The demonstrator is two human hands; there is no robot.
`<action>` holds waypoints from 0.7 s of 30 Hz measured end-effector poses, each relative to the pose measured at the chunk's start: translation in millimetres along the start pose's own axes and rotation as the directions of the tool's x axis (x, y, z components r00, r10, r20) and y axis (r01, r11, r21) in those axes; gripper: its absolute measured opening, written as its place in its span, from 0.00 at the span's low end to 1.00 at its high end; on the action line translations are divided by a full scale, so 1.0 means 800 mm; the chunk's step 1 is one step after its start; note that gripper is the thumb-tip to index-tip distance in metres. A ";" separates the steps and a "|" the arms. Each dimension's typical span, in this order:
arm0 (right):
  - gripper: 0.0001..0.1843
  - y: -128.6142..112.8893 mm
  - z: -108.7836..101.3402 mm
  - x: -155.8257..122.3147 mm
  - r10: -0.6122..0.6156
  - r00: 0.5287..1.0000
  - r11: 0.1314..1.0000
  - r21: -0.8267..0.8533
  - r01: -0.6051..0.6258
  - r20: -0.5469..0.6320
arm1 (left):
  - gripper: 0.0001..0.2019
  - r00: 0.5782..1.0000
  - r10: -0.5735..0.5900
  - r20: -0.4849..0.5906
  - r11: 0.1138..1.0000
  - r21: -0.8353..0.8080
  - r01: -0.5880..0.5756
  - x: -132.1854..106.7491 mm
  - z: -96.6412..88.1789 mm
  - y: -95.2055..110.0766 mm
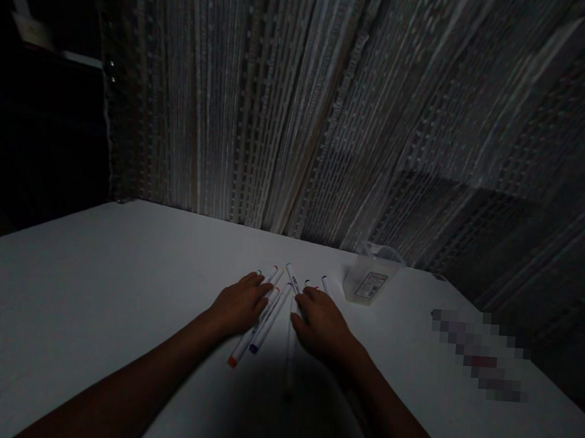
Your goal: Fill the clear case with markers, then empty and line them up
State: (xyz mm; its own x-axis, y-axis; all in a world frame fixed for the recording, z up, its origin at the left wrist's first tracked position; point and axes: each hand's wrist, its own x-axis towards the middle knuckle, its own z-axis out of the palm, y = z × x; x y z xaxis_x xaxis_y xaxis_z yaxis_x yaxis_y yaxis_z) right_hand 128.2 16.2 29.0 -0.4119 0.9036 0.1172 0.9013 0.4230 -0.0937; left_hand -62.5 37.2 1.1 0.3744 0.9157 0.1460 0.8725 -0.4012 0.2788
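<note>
Several white markers lie in a loose spread on the white table. My left hand (239, 305) rests palm down over the left part of the spread, fingers reaching forward and a little apart. Beside its thumb are an orange-ended marker (243, 346) and a purple-ended marker (271, 317). On the right part, my right hand (321, 319) lies palm down, fingers spread and touching markers. Below its thumb, a white marker (290, 352) points toward me in shadow. Between the hands another marker (292, 276) slants away, and a dark-ended marker (326, 285) lies past my right fingers. Fingers partly hide several markers.
A clear plastic container (371, 278) with a printed label stands upright to the right of the markers. Farther right on the white table (169, 264) is a blurred-out long item (478, 357). A striped, stringy curtain (280, 111) hangs behind the table. The lighting is dim.
</note>
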 end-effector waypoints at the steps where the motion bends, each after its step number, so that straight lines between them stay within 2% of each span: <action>1: 0.19 -0.003 -0.001 0.002 -0.006 1.000 1.000 0.005 0.007 -0.008 | 0.19 1.000 -0.003 0.001 1.000 -0.002 0.003 0.000 0.000 -0.001; 5: 0.23 -0.022 0.009 0.009 -0.112 0.993 0.991 0.072 0.115 -0.039 | 0.20 1.000 -0.013 -0.009 1.000 0.001 0.013 0.000 -0.002 0.000; 8: 0.22 -0.029 0.021 0.010 -0.147 0.989 0.982 0.111 0.150 -0.033 | 0.19 1.000 -0.015 -0.013 1.000 0.004 0.015 0.001 -0.005 0.002; 16: 0.20 -0.006 0.035 0.004 -0.100 0.989 0.982 0.151 0.116 -0.110 | 0.14 0.999 0.003 -0.036 1.000 -0.019 -0.004 0.002 -0.009 0.001; 21: 0.24 -0.007 0.037 0.005 -0.165 0.980 0.974 0.137 0.180 -0.112 | 0.14 0.999 0.032 -0.031 0.997 -0.068 -0.034 0.007 -0.004 -0.002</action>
State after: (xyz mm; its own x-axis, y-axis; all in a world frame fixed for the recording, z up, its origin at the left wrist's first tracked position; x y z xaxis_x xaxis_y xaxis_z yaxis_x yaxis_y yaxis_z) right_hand 117.2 19.3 1.0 -0.5374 0.8080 0.2415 0.7854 0.5838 -0.2057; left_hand -63.1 43.0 4.7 0.3924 0.9011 0.1846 0.8358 -0.4331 0.3375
